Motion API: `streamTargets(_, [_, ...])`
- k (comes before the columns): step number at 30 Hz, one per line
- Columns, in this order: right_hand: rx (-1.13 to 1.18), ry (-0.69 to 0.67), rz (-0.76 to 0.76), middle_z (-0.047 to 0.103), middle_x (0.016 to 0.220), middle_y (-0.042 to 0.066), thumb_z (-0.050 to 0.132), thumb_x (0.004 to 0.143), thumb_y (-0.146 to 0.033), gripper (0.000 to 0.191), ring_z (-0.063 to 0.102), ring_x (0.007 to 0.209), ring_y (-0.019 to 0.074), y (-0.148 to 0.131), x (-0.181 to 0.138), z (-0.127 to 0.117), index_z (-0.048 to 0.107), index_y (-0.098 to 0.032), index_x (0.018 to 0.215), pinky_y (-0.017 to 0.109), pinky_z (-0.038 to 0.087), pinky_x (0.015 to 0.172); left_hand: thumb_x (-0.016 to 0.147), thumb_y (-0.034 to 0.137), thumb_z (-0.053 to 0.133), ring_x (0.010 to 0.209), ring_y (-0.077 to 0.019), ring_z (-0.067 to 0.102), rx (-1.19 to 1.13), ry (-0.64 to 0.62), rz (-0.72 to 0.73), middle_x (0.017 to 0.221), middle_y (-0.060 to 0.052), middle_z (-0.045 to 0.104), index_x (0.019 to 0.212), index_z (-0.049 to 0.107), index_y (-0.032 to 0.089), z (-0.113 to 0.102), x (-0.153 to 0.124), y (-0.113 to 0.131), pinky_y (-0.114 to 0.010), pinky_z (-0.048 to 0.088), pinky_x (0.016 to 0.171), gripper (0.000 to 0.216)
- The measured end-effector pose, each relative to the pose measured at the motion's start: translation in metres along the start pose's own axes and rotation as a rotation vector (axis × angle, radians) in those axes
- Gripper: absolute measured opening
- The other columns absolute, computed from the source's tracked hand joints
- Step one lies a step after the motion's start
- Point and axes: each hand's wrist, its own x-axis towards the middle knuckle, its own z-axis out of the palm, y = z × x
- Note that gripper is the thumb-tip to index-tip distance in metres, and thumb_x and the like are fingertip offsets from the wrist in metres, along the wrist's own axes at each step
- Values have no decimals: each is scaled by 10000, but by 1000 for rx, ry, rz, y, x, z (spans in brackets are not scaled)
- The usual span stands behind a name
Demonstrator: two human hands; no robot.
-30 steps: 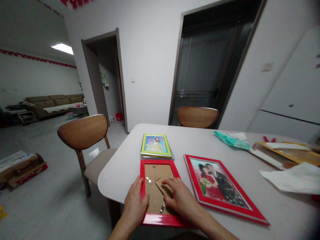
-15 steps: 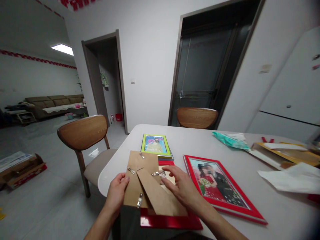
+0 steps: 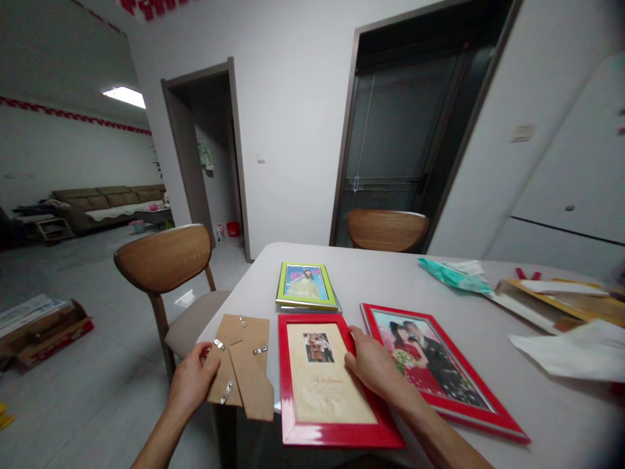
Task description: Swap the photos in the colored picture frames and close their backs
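Observation:
My left hand (image 3: 192, 379) pinches the left edge of a brown backing board (image 3: 254, 384), which has metal clips and a stand flap on it. To its right lies a red picture frame (image 3: 336, 435) at the near table edge. A cream insert sheet (image 3: 325, 394) with a small printed photo shows inside that frame. My right hand (image 3: 375, 365) grips the frame's right side, thumb on top and fingers partly hidden. Beside that hand rests a second red frame (image 3: 488, 417) with a couple's photo. A lime-green frame (image 3: 307, 303) sits just behind, on top of another flat piece.
A white table (image 3: 385, 280) carries these things. At its right are a teal and white packet (image 3: 456, 277), a yellow-edged envelope (image 3: 551, 303) and a white sheet (image 3: 571, 348). Wooden chairs stand at the left (image 3: 166, 257) and far side (image 3: 388, 229). A cardboard box (image 3: 53, 339) is on the floor.
The backing board has moved left, off the red frame, uncovering the cream insert sheet. My right hand has gone from the board to the frame's right side.

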Motion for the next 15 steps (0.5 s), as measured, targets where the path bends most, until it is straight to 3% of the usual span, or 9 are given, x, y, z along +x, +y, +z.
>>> streamTargets(3, [219, 25, 69, 591, 960, 158, 414, 640, -132, 540, 574, 805, 217, 0, 2, -5, 369, -70, 1174, 303, 399, 701, 568, 296, 551, 1009, -283, 469, 76, 48, 108, 982, -76, 567, 881, 560, 173, 9, -10, 12, -430, 294, 916, 336])
streamTargets(5, [522, -42, 164, 615, 922, 125, 385, 664, -158, 602, 596, 731, 193, -5, 0, -14, 260, -93, 1249, 297, 427, 661, 597, 281, 532, 1076, -254, 427, 85, 26, 171, 1078, -84, 533, 950, 545, 163, 24, -25, 28, -391, 280, 951, 372])
streamTargets(9, [1131, -178, 297, 646, 818, 50, 363, 713, -243, 693, 607, 580, 164, -24, -8, -36, 28, -167, 1314, 289, 462, 559, 640, 249, 537, 1146, -246, 374, 55, -226, 350, 1225, -97, 448, 1086, 487, 161, 69, -67, 77, -403, 287, 970, 457])
streamTargets(12, [1277, -158, 287, 648, 749, 25, 405, 693, -229, 724, 593, 531, 151, -33, -12, -46, 37, -182, 1314, 282, 463, 545, 620, 271, 595, 1182, -273, 322, 25, -406, 505, 1295, -119, 368, 1163, 430, 139, 96, -94, 110, -418, 269, 990, 584])
streamTargets(15, [1284, -174, 224, 643, 722, 17, 430, 679, -218, 689, 576, 506, 138, -32, -11, -48, 129, -187, 1298, 261, 458, 518, 643, 223, 571, 1162, -261, 351, 28, -414, 652, 1280, -115, 390, 1180, 408, 126, 107, -106, 128, -390, 296, 985, 570])
